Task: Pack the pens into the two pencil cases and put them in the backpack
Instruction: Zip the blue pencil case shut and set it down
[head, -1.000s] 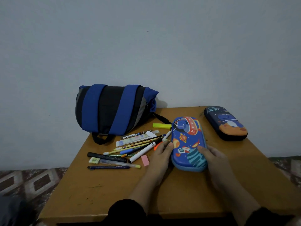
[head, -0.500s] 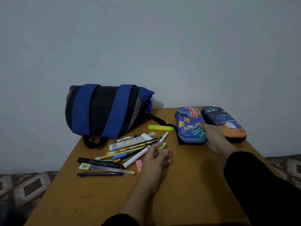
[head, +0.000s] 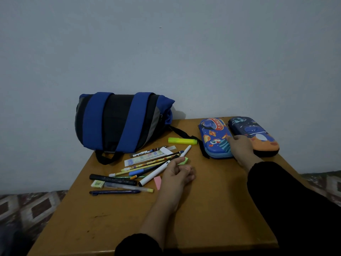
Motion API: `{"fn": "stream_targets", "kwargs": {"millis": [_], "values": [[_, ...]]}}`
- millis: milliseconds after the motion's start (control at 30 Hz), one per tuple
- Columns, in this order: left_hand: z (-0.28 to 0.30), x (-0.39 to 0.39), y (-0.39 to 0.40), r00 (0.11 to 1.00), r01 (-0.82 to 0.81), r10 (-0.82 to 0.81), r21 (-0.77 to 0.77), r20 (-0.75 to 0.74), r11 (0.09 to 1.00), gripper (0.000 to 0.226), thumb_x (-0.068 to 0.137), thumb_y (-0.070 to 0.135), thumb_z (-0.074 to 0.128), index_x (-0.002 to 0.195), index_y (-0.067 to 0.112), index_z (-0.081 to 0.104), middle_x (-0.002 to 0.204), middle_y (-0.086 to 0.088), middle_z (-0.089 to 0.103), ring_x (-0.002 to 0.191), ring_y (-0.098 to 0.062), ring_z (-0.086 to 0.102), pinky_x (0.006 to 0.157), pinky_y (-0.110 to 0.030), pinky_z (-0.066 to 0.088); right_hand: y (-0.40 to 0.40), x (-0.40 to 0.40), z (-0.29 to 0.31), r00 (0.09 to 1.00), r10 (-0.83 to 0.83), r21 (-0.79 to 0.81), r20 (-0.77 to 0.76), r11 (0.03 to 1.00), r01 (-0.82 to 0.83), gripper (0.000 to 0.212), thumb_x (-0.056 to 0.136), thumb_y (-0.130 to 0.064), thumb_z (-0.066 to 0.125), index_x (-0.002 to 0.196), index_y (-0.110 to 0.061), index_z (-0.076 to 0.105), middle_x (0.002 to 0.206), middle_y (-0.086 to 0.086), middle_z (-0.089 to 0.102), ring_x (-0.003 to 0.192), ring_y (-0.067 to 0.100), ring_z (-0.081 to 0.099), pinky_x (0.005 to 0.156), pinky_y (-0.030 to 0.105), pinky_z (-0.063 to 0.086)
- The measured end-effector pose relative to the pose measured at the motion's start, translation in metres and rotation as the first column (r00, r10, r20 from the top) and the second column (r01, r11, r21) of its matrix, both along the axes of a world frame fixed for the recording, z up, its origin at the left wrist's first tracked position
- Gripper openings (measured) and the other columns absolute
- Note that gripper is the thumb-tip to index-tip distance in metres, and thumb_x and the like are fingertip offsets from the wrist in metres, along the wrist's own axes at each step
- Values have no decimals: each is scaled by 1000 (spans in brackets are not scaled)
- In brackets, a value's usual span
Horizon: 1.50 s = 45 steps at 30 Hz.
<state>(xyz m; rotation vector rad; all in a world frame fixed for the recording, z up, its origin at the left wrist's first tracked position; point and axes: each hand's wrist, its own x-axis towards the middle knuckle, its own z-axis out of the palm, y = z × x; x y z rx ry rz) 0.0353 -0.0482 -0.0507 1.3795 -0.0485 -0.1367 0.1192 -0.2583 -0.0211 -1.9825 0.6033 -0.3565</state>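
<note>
Since a second ago the rocket pencil case (head: 215,138) has slid from the table's middle to the far right, now touching the dark dinosaur pencil case (head: 253,135). Biggest first — the blue-and-black backpack (head: 118,122) lies on its side at the wooden table's (head: 212,209) far left. The right hand (head: 240,145) rests on both cases, fingers straight. The left hand (head: 178,174) lies beside the scattered pens (head: 147,168) — fingers loosely curled, gripping nothing. A yellow highlighter (head: 182,140) lies apart.
</note>
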Motion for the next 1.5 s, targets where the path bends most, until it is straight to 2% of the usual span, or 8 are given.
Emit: {"fn": "stream_targets", "kwargs": {"millis": [100, 233, 333, 433, 500, 833, 1133, 1500], "values": [[0, 0, 0, 1000, -2, 2, 10, -4, 1000, 29, 97, 11, 50, 124, 20, 54, 101, -3, 68, 97, -13, 67, 88, -32, 56, -1, -2, 2, 997, 63, -273, 49, 961, -48, 34, 99, -25, 46, 121, 0, 54, 114, 14, 60, 97, 20, 57, 66, 28, 48], [0, 0, 0, 1000, -3, 3, 9, -7, 1000, 30, 97, 8, 50, 125, 18, 55, 98, -3, 68, 97, -13, 67, 89, -33, 55, -14, -3, 3, 981, 56, -553, 187, 831, 58, 33, 96, -17, 45, 123, -3, 57, 121, 16, 59, 112, 28, 53, 91, 41, 49], [0, -1, -1, 1000, -1, 1, 7, -7, 1000, 30, 97, 8, 50, 124, 19, 54, 98, -2, 68, 96, -12, 67, 89, -33, 55, -37, -3, 2, 998, -53, -709, 26, 703, 56, 36, 91, -21, 47, 124, -10, 55, 128, 17, 53, 119, 36, 44, 100, 47, 37], [1, -1, -1, 1000, -3, 3, 17, -6, 1000, 29, 97, 9, 51, 123, 20, 55, 97, 0, 69, 94, -10, 68, 87, -30, 56, -54, -8, 0, 942, -167, -660, -292, 748, -72, 51, 89, -43, 46, 139, -32, 39, 149, 14, 30, 135, 44, 22, 110, 57, 14], [1, -1, -1, 1000, 0, 0, 16, -6, 1000, 28, 97, 9, 51, 123, 19, 55, 98, -1, 68, 95, -11, 68, 87, -31, 56, -59, -10, -4, 909, -187, -616, -373, 783, -92, 55, 88, -52, 45, 140, -36, 35, 153, 14, 21, 137, 47, 15, 110, 61, 8], [3, -2, -1, 1000, 5, -5, 32, -3, 999, 28, 97, 6, 49, 121, 20, 55, 101, -4, 67, 97, -14, 67, 86, -29, 56, -62, -32, -18, 956, -195, -661, -221, 751, 1, 45, 93, -47, 43, 134, -30, 41, 143, 13, 31, 123, 41, 33, 100, 55, 33], [2, -3, -1, 1000, 7, -8, 45, 3, 999, 28, 97, 6, 50, 120, 21, 56, 103, -5, 67, 97, -13, 67, 82, -27, 56, -71, -21, -8, 954, -141, -441, -264, 897, 10, 71, 76, -57, 67, 136, -29, 40, 135, 19, 30, 122, 41, 36, 102, 48, 35], [-1, 1, 0, 1000, 12, -12, 24, 2, 1000, 30, 96, 5, 50, 123, 17, 55, 104, -5, 67, 97, -15, 67, 84, -29, 56, -77, -2, -16, 950, -158, -509, -270, 861, -2, 75, 72, -55, 67, 135, -24, 40, 129, 23, 44, 121, 37, 34, 94, 40, 33]]}}
